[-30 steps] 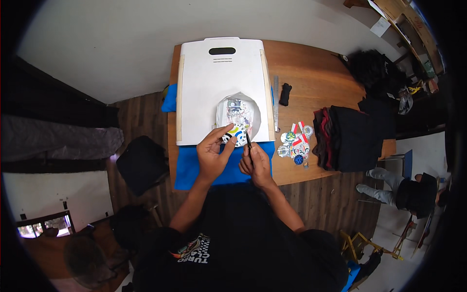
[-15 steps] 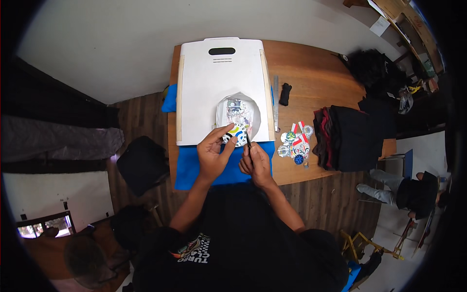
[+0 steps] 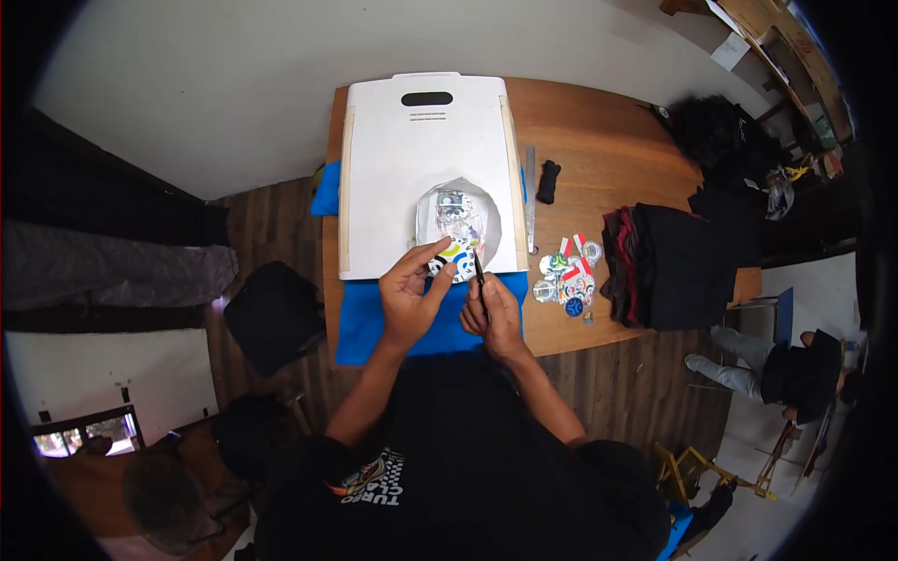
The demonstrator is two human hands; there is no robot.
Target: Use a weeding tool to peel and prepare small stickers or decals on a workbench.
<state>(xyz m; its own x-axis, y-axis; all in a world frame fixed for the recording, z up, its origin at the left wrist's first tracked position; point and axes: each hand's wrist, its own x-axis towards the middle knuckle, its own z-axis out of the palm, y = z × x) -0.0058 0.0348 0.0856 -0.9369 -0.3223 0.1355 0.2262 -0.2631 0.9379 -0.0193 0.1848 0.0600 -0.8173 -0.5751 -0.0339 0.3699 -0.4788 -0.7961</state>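
My left hand (image 3: pixel 412 292) pinches a round printed piece (image 3: pixel 455 257) between thumb and fingers; it is white with lime, blue and black shapes. My right hand (image 3: pixel 494 313) is closed around a slim black tool (image 3: pixel 480 273), its tip at the right edge of that piece. Whether the tool is a cutter or scissors is too small to tell. Just beyond both hands lies a white open bag or sheet (image 3: pixel 495 220) with more printed pieces (image 3: pixel 453 204) in it. All this is over the near part of a large white board (image 3: pixel 383 178).
A wooden table (image 3: pixel 580 122) carries a steel ruler (image 3: pixel 531 187), a black rolled item (image 3: pixel 549 181), a pile of cut-out stickers (image 3: pixel 569 280) and stacked dark folded clothes (image 3: pixel 683 266). Blue cloth (image 3: pixel 369 318) hangs at the front edge. At far right sits another person (image 3: pixel 795 374).
The black tool has tilted slightly, its tip moving a little along the edge of the round piece. My left hand keeps its place.
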